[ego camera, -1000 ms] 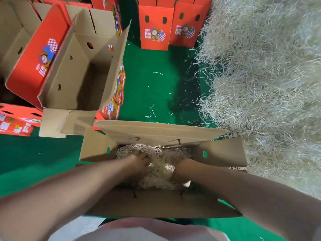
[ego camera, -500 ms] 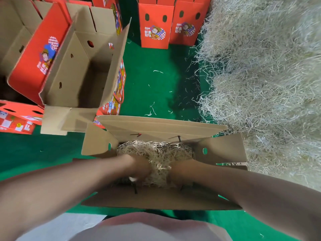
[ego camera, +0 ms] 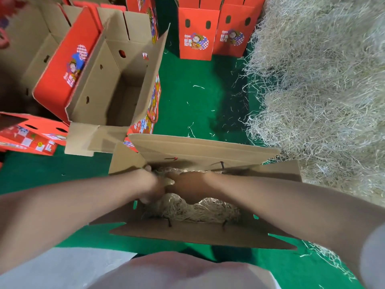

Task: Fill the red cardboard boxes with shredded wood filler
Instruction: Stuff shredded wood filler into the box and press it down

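Note:
An open cardboard box (ego camera: 198, 151) stands right in front of me on the green mat, its brown flaps spread out. Shredded wood filler (ego camera: 200, 211) lies inside it. Both my hands are down in the box at its far left part, close together. My right hand (ego camera: 187, 184) lies back-up and presses on the filler. My left hand (ego camera: 153, 184) is beside it against the left end of the box, with its fingers mostly hidden. A big pile of loose filler (ego camera: 323, 90) rises on the right.
Another open box (ego camera: 116, 80) with nothing in it stands at the left, red outside. Two upright red boxes (ego camera: 198, 34) stand at the back, and a flat red box (ego camera: 27, 138) lies far left. Stray filler strands dot the green mat (ego camera: 198, 97).
Both hands have shifted from the middle of the box to its far left end and come together. The near part of the filler now shows.

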